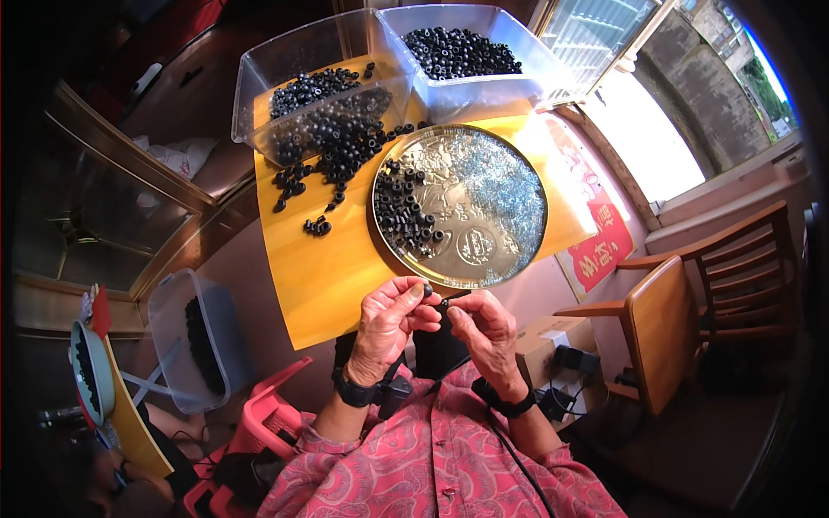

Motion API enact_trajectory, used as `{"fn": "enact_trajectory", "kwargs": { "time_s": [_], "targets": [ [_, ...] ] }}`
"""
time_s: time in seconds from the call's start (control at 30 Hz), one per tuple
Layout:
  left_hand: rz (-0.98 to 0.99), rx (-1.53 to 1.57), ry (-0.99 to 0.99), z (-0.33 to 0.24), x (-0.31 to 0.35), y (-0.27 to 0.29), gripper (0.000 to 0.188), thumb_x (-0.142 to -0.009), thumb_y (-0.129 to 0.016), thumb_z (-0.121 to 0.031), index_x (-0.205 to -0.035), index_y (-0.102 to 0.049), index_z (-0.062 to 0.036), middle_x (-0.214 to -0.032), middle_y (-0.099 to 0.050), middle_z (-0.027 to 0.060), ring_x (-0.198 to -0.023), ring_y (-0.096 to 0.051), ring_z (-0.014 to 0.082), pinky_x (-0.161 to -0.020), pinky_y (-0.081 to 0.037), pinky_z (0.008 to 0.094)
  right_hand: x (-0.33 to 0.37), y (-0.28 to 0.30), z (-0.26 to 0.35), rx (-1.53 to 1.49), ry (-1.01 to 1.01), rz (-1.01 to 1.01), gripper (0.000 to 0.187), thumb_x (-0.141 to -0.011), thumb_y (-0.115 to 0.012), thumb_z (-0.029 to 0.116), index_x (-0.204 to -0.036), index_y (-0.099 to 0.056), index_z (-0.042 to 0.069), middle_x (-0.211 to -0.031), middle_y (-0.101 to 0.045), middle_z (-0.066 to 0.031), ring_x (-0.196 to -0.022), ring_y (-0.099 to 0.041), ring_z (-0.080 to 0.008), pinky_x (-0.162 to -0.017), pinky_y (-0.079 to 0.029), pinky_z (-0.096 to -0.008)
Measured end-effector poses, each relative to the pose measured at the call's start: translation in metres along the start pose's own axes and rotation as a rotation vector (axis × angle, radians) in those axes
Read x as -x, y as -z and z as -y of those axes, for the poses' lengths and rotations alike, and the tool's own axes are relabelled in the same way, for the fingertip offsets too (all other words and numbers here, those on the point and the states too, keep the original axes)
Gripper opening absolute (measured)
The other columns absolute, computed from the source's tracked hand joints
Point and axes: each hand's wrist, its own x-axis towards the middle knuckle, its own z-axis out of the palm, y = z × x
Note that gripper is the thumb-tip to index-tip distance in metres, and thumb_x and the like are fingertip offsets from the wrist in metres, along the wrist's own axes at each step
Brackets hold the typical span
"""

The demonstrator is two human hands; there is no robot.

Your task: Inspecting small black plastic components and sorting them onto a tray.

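Observation:
My left hand (386, 326) is closed, pinching a small black round part (428, 291) between thumb and fingertips. Close beside it, my right hand (489, 335) pinches another small black piece (444, 305); its exact shape is too small to make out. Both hands are held just off the near rim of a round, embossed metal tray (466, 211). Black ring-like parts (401, 207) lie in the tray's left side. Tiny shiny, clear-looking pieces (505, 186) are spread over its right side.
The tray stands on a yellow table (311, 289). A clear bin (250, 95) at the far left spills black parts (341, 155) onto it; a second bin (540, 73) holds more. Right is a wooden chair (661, 332); lower left, a pink plastic chair (268, 406) and clear tub (226, 319).

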Motion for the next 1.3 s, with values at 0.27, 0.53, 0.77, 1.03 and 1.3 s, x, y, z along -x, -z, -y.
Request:
{"fn": "enact_trajectory", "kwargs": {
  "time_s": [0.27,0.53,0.77,1.03,1.3],
  "targets": [
    [-0.020,-0.084,-0.020,0.005,0.005,-0.007,0.025,-0.097,-0.060,-0.016,-0.117,-0.061,-0.0006,-0.094,-0.070,0.0107,-0.073,-0.069,0.0138,-0.063,-0.061,0.0294,-0.002,-0.003,0.002,0.099,0.065,0.018,0.007,-0.088,-0.068,0.004,-0.092,-0.067,-0.001,-0.084,-0.060,-0.0061,-0.068,-0.060,-0.0109,-0.061,-0.047,-0.0248],
    [-0.027,-0.179,-0.034,0.008,0.006,-0.008,0.021,-0.096,-0.061,-0.015,-0.112,-0.063,-0.0012,-0.089,-0.069,0.0063,-0.072,-0.067,0.0107,-0.060,-0.059,0.0254,-0.002,-0.004,0.005,0.113,0.092,0.014,0.007,-0.087,-0.069,0.003,-0.093,-0.068,0.000,-0.085,-0.062,-0.0080,-0.072,-0.065,-0.0133,-0.062,-0.051,-0.0255],
    [-0.035,-0.199,-0.027,0.010,0.005,-0.008,0.021,-0.094,-0.065,-0.016,-0.109,-0.066,-0.0007,-0.088,-0.069,0.0045,-0.074,-0.066,0.0100,-0.064,-0.057,0.0237,-0.002,-0.003,0.004,0.210,0.122,0.019,0.008,-0.087,-0.070,0.003,-0.093,-0.067,0.000,-0.085,-0.063,-0.0087,-0.072,-0.066,-0.0152,-0.062,-0.052,-0.0262],
    [0.019,-0.295,-0.015,0.010,0.004,-0.004,0.023,-0.094,-0.066,-0.017,-0.109,-0.066,-0.0003,-0.089,-0.069,0.0045,-0.074,-0.066,0.0093,-0.066,-0.056,0.0234,-0.002,0.000,0.005,0.236,0.122,0.027,0.007,-0.086,-0.070,0.003,-0.091,-0.066,0.000,-0.084,-0.062,-0.0078,-0.071,-0.065,-0.0140,-0.062,-0.052,-0.0251],
    [0.156,-0.380,0.154,-0.004,0.006,0.000,0.022,-0.095,-0.064,-0.016,-0.109,-0.066,-0.0003,-0.090,-0.069,0.0053,-0.072,-0.065,0.0087,-0.064,-0.056,0.0225,0.002,0.009,0.003,-0.179,-0.227,0.153,0.008,-0.089,-0.070,0.007,-0.092,-0.065,0.001,-0.082,-0.064,-0.0006,-0.071,-0.058,-0.0055,-0.062,-0.048,-0.0211]
  ]
}}
